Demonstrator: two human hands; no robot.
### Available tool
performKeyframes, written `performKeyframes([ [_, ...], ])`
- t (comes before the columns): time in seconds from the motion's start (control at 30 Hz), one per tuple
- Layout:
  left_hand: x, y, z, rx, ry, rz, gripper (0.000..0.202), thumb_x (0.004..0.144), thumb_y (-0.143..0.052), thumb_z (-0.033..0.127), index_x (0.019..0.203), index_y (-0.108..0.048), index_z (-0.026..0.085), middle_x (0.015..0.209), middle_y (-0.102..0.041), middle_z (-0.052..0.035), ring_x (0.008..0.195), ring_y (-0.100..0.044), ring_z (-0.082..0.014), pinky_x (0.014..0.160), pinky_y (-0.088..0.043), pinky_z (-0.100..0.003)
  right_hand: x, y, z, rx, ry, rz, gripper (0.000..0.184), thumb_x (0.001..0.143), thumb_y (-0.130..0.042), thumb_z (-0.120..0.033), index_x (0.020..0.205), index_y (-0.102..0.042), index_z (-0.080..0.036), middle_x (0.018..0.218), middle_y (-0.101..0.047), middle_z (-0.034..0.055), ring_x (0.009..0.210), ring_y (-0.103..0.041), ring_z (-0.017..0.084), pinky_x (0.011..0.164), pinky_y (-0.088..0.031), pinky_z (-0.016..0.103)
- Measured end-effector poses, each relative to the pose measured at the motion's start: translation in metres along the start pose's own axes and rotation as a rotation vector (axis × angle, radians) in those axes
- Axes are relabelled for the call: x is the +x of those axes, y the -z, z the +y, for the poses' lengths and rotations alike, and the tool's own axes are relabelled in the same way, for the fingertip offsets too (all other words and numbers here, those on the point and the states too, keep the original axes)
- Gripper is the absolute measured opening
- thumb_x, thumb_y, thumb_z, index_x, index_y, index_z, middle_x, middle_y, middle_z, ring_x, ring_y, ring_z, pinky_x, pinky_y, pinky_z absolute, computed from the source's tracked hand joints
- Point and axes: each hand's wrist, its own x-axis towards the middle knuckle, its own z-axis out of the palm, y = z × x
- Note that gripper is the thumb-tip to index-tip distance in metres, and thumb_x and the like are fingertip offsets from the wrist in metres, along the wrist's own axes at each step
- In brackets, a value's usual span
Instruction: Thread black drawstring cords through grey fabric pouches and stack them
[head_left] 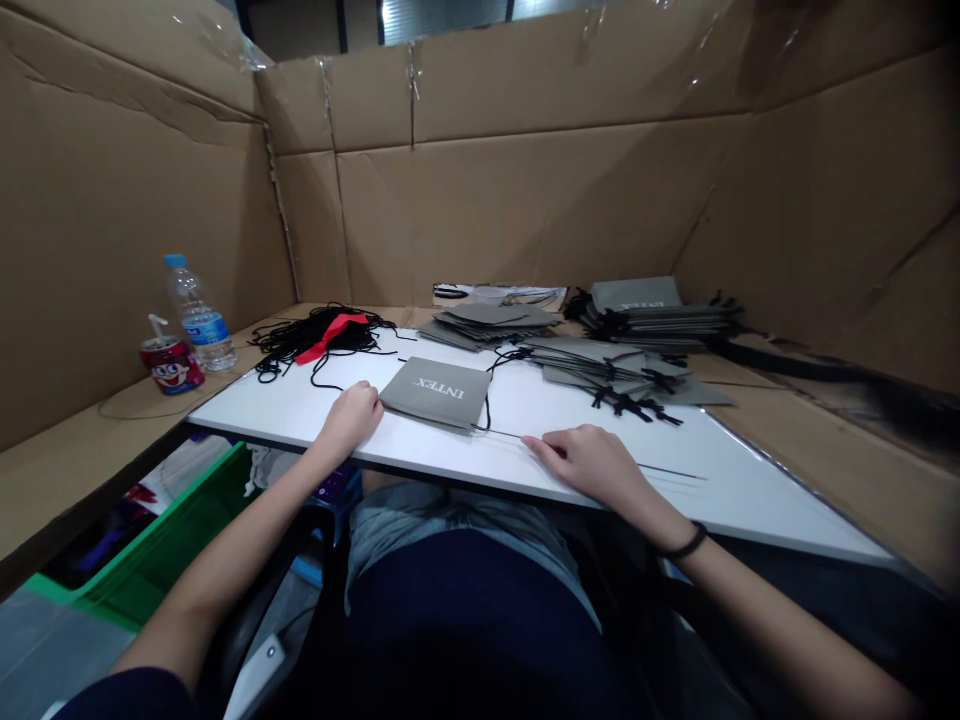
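A flat grey fabric pouch [437, 392] printed "INTEX" lies on the white board in front of me, its lettering upside down to my view. My left hand [358, 414] is closed at the pouch's left edge. To the right, my right hand [586, 458] pinches a thin dark rod [671, 471], which runs from the pouch's lower right corner out past my wrist side. A black cord [488, 405] loops at the pouch's right edge. Whether the rod passes inside the hem is hidden. More grey pouches [487, 322] are piled just behind.
A bundle of black cords [300, 335] with a red strip [330, 338] lies at the left. Pouches with knotted cords [607, 362] and a taller stack [652, 322] stand right. A bottle [206, 325] and a can [172, 368] are far left. Cardboard walls [510, 200] enclose the table.
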Motion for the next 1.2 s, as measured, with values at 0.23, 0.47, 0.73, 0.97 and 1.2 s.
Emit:
performKeyframes([
  [0.23, 0.000, 0.011, 0.015, 0.139, 0.033, -0.151, 0.031, 0.086, -0.038, 0.010, 0.076, -0.067, 0.010, 0.085, -0.063, -0.0137, 0.072, -0.063, -0.0204, 0.068, -0.047, -0.029, 0.000, -0.001, -0.001, -0.010, 0.009, 0.015, 0.055, 0.093, -0.033, -0.046, 0.057, -0.064, -0.018, 0.055, -0.066, 0.0076, 0.051, -0.056, 0.018, 0.053, -0.027, 0.028],
  [0.47, 0.003, 0.015, 0.021, 0.217, 0.015, -0.235, 0.034, 0.088, -0.036, 0.009, 0.081, -0.069, 0.008, 0.091, -0.063, -0.0162, 0.080, -0.064, -0.0236, 0.071, -0.046, -0.030, 0.001, 0.000, -0.003, -0.029, 0.018, -0.005, 0.055, 0.094, -0.031, -0.044, 0.059, -0.065, -0.019, 0.058, -0.066, 0.0078, 0.054, -0.057, 0.018, 0.054, -0.026, 0.028],
  [0.73, 0.003, 0.006, 0.016, 0.082, 0.006, -0.144, 0.033, 0.086, -0.038, 0.010, 0.068, -0.066, 0.011, 0.081, -0.062, -0.0130, 0.071, -0.062, -0.0221, 0.066, -0.046, -0.031, 0.011, -0.001, -0.017, -0.022, 0.032, -0.062, 0.054, 0.095, -0.031, -0.043, 0.061, -0.064, -0.018, 0.064, -0.068, 0.0079, 0.057, -0.058, 0.018, 0.055, -0.025, 0.028],
  [0.97, -0.002, -0.001, 0.021, -0.236, -0.228, 0.142, 0.017, 0.081, -0.051, 0.015, 0.089, -0.065, 0.012, 0.102, -0.062, -0.0143, 0.099, -0.060, -0.0252, 0.088, -0.049, -0.035, 0.014, -0.003, -0.024, -0.027, 0.019, -0.063, 0.052, 0.096, -0.031, -0.043, 0.063, -0.064, -0.019, 0.065, -0.068, 0.0072, 0.059, -0.058, 0.018, 0.055, -0.024, 0.028],
  [1.2, -0.003, -0.011, 0.047, -0.443, -0.384, -0.082, 0.029, 0.088, -0.049, 0.023, 0.112, -0.065, 0.015, 0.115, -0.069, -0.0090, 0.106, -0.064, -0.0225, 0.094, -0.049, -0.033, 0.011, -0.001, -0.027, -0.026, 0.039, -0.061, 0.036, 0.094, -0.036, -0.039, 0.079, -0.061, -0.019, 0.067, -0.067, 0.0059, 0.059, -0.057, 0.017, 0.053, -0.023, 0.026],
])
